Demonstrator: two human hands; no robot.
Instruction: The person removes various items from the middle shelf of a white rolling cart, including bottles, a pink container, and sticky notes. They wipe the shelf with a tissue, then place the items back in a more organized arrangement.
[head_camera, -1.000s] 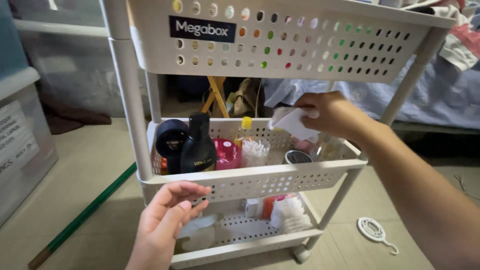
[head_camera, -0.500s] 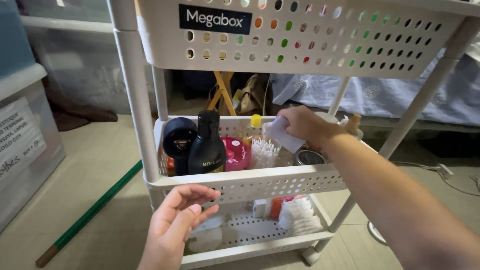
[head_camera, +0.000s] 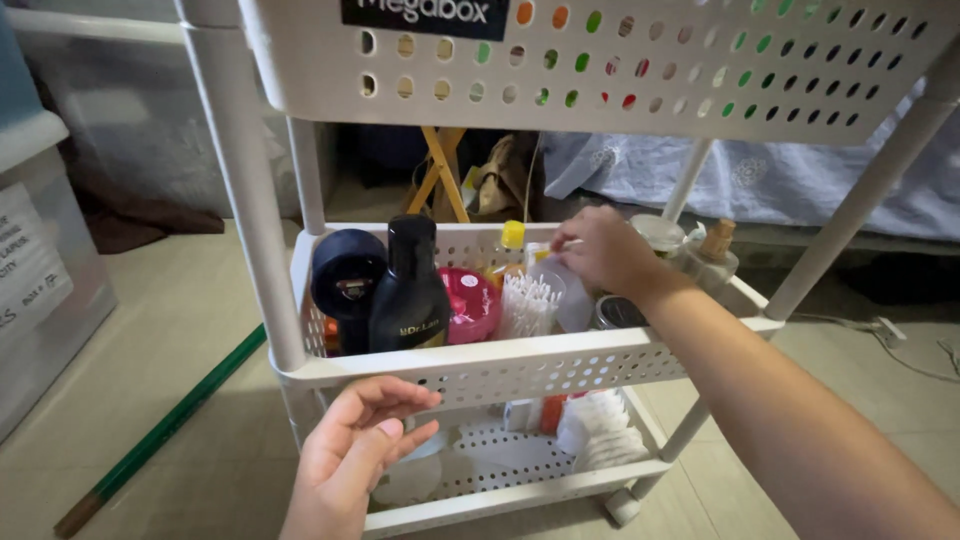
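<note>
From the head camera, a black rectangular label (head_camera: 428, 10) sits on the cart's top basket (head_camera: 600, 70); a white label (head_camera: 25, 265) marks the grey bin at left. In the middle basket (head_camera: 500, 365) stand a black bottle (head_camera: 405, 290) and a pink tub (head_camera: 470, 303). The right hand (head_camera: 603, 250), fingers clamped on a white cloth (head_camera: 570, 295), has dropped lower into that basket since a second ago; the left hand (head_camera: 350, 455) stays loosely open below.

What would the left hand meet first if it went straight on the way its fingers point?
Probably the perforated front wall of the white plastic cart's middle tray: the left hand hovers open just before it, fingers aimed up and forward. Depth is unclear, so this is a judgement.
</note>
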